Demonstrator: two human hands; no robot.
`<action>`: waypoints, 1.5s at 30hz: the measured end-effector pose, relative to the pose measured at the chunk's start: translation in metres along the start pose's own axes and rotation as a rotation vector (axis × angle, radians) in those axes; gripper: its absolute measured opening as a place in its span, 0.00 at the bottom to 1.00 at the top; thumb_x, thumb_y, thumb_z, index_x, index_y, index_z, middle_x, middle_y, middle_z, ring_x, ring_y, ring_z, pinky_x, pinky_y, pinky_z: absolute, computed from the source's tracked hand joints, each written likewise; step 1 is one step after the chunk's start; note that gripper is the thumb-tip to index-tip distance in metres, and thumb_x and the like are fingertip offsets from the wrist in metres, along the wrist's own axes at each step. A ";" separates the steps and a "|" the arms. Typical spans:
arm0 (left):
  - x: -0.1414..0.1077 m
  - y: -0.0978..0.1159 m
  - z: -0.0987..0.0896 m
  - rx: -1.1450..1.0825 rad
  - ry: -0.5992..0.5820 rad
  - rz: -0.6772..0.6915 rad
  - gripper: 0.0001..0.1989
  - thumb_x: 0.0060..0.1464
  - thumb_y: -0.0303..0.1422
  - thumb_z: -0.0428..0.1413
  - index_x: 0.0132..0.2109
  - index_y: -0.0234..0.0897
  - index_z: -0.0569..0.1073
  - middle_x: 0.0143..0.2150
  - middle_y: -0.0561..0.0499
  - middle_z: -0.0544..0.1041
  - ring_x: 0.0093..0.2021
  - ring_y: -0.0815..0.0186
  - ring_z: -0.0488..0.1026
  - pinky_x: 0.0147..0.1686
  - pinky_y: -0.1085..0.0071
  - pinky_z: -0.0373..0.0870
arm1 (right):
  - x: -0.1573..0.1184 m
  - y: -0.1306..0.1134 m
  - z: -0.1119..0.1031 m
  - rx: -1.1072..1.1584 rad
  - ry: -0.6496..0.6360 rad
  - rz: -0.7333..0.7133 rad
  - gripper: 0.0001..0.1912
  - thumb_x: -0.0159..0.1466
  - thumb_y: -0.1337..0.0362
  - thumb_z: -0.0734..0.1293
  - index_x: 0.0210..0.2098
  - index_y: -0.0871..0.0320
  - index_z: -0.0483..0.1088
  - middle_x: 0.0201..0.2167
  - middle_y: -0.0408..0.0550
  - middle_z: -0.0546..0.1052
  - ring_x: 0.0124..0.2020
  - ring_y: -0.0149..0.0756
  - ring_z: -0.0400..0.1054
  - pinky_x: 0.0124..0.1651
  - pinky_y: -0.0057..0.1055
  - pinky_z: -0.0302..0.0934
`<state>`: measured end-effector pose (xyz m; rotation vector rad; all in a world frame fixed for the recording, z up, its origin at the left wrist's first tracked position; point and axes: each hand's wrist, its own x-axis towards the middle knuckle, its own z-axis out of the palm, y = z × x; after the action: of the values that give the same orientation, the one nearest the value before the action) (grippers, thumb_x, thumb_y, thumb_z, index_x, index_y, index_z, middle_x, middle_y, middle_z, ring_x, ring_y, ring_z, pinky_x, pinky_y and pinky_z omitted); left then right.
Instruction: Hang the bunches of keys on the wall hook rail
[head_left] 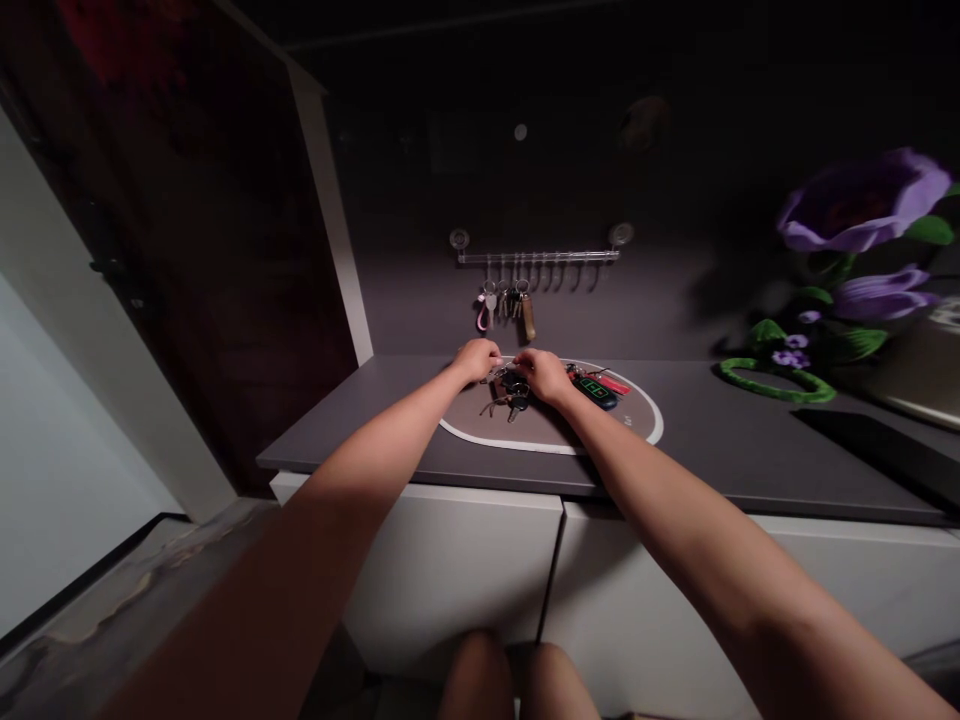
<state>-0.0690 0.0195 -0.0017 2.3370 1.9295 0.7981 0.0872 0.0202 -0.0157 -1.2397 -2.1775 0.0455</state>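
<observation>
Over the oval mat (pixel 510 442), my left hand (pixel 478 359) is closed in a pinch at the left side of a bunch of keys (pixel 516 403). My right hand (pixel 544 374) pinches at the other side of the same bunch, a short way to the right. A little silver metal shows between the fingertips; the exact grip is too small to make out. Part of the bunch, with a black-headed key, rests on the mat below the fingers. Just right of my right hand lie a dark key fob with green outlines (pixel 596 390) and a red tag (pixel 615 384).
On the wall behind, a clear hook rail (pixel 540 258) carries several hanging keys (pixel 512 303) on its left hooks. Purple flowers (pixel 862 215) with a green ring-shaped base (pixel 776 380) stand at right on the grey counter (pixel 697 450). White cabinet doors (pixel 465 560) are below.
</observation>
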 end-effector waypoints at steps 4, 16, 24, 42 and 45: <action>0.003 -0.001 0.009 -0.023 -0.009 0.001 0.10 0.50 0.34 0.54 0.38 0.35 0.77 0.36 0.46 0.78 0.36 0.65 0.71 0.38 0.72 0.64 | 0.001 0.000 0.001 -0.011 -0.003 0.010 0.11 0.58 0.69 0.61 0.39 0.59 0.72 0.38 0.51 0.77 0.41 0.35 0.69 0.43 0.27 0.57; 0.000 -0.013 0.023 -0.039 0.019 0.025 0.09 0.50 0.32 0.53 0.35 0.36 0.77 0.36 0.48 0.78 0.36 0.65 0.71 0.39 0.72 0.63 | 0.007 -0.001 0.004 0.003 0.002 0.039 0.11 0.58 0.68 0.61 0.38 0.58 0.73 0.38 0.50 0.77 0.39 0.34 0.69 0.42 0.26 0.58; -0.007 -0.016 0.008 -0.108 0.065 0.026 0.10 0.51 0.31 0.51 0.34 0.32 0.77 0.33 0.47 0.77 0.33 0.67 0.70 0.36 0.73 0.63 | 0.006 -0.001 0.005 0.035 -0.003 0.054 0.11 0.57 0.69 0.61 0.38 0.59 0.73 0.37 0.50 0.77 0.39 0.34 0.69 0.43 0.26 0.57; -0.010 -0.010 0.002 -0.914 0.066 -0.265 0.07 0.54 0.25 0.49 0.30 0.30 0.70 0.27 0.51 0.74 0.26 0.77 0.69 0.38 0.74 0.68 | 0.002 -0.006 0.000 0.063 0.000 0.050 0.10 0.57 0.69 0.62 0.37 0.58 0.72 0.36 0.49 0.77 0.38 0.33 0.69 0.42 0.25 0.58; -0.013 -0.005 -0.003 -1.017 0.038 -0.305 0.07 0.55 0.25 0.48 0.31 0.30 0.69 0.26 0.52 0.73 0.26 0.78 0.70 0.39 0.74 0.68 | 0.000 -0.009 -0.002 0.077 -0.010 0.058 0.10 0.58 0.67 0.62 0.37 0.59 0.72 0.36 0.50 0.76 0.38 0.35 0.69 0.42 0.26 0.58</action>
<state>-0.0759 0.0082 -0.0053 1.3896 1.3110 1.3492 0.0813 0.0152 -0.0111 -1.2613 -2.1276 0.1580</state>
